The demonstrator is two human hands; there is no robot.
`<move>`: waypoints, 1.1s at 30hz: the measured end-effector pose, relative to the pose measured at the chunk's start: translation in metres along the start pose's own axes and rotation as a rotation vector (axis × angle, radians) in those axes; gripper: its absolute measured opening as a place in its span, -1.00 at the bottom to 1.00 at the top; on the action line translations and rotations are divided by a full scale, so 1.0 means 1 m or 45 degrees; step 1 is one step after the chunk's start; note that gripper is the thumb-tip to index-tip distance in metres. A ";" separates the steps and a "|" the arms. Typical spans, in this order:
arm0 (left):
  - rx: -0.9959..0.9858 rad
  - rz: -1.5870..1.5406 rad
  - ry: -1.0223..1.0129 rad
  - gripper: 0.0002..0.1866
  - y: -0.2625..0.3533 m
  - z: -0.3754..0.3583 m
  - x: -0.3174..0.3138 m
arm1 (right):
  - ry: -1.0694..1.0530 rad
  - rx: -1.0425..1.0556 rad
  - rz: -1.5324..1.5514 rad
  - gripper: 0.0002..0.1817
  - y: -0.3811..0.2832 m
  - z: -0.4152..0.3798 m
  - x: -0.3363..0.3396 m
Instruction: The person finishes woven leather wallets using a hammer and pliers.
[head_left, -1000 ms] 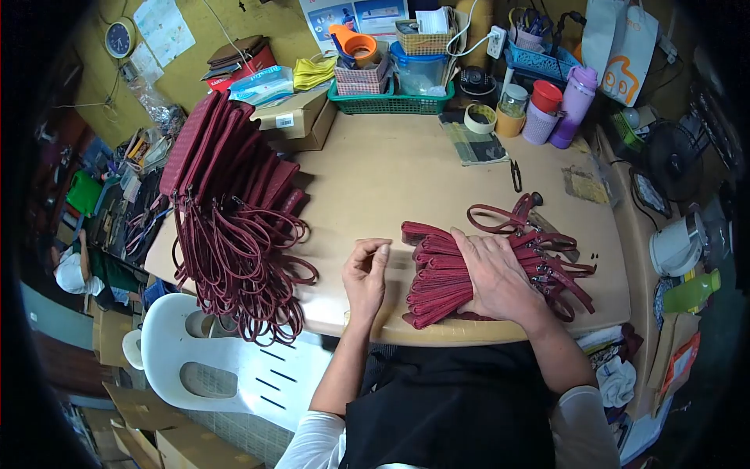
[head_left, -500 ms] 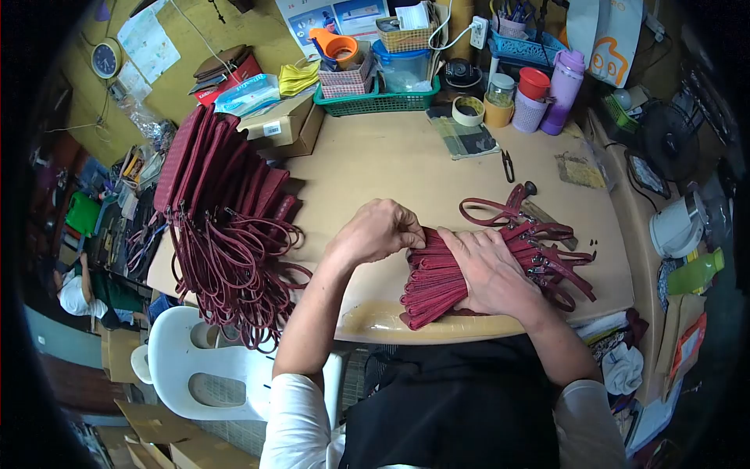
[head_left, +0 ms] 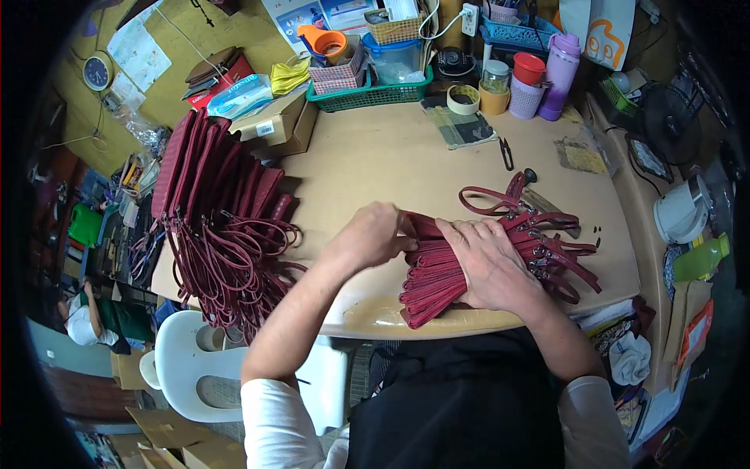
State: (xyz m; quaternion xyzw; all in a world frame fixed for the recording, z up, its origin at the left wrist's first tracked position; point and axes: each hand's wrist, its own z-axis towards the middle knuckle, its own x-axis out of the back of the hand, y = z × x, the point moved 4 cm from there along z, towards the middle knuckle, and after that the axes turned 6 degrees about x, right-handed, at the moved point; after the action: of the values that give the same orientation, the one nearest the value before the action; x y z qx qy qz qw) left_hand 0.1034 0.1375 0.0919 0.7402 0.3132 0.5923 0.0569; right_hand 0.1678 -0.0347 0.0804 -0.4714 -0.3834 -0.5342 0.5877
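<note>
Under my right hand (head_left: 492, 266) lies a fanned row of maroon zippered pouches (head_left: 433, 285) on the table. That hand rests spread over them, its thumb apart from the fingers. My left hand (head_left: 373, 236) pinches the left end of the rearmost pouch (head_left: 422, 226) in the row; its fingertips are partly hidden and slightly blurred. Maroon wrist straps (head_left: 566, 254) with metal clasps stick out to the right of my right hand. One strap loop (head_left: 484, 209) curls behind the row.
A tall pile of similar maroon pouches (head_left: 207, 168) with dangling straps stands on the left. Thread snips (head_left: 507, 154), a tape roll (head_left: 462, 99) and a purple bottle (head_left: 559, 76) sit toward the back. A white chair (head_left: 187, 367) stands front left; another person (head_left: 87, 316) is far left.
My left hand has shifted slightly left and drawn the end of the rear pouch with it, lifting it from the row. My right hand stays on the row. The view has shifted slightly.
</note>
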 end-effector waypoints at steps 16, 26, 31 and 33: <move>0.185 -1.593 0.019 -0.84 -0.062 0.003 -0.090 | 0.042 -0.029 0.070 -0.04 -0.002 0.001 0.002; 0.230 -1.704 0.281 -0.81 -0.058 0.003 -0.095 | -0.024 -0.067 0.095 -0.03 -0.005 0.001 0.001; 0.267 -1.948 0.289 -0.75 -0.065 -0.002 -0.102 | -0.115 -0.103 0.096 0.03 -0.004 0.000 -0.001; 0.224 -2.107 0.263 -0.70 -0.069 -0.002 -0.109 | -0.131 -0.118 0.110 0.05 -0.005 0.001 0.000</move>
State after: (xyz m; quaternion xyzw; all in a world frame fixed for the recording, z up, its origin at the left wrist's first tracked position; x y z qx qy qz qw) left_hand 0.0630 0.1342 -0.0309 0.2153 0.8040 0.3975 0.3862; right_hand 0.1634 -0.0338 0.0812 -0.5412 -0.3674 -0.5005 0.5671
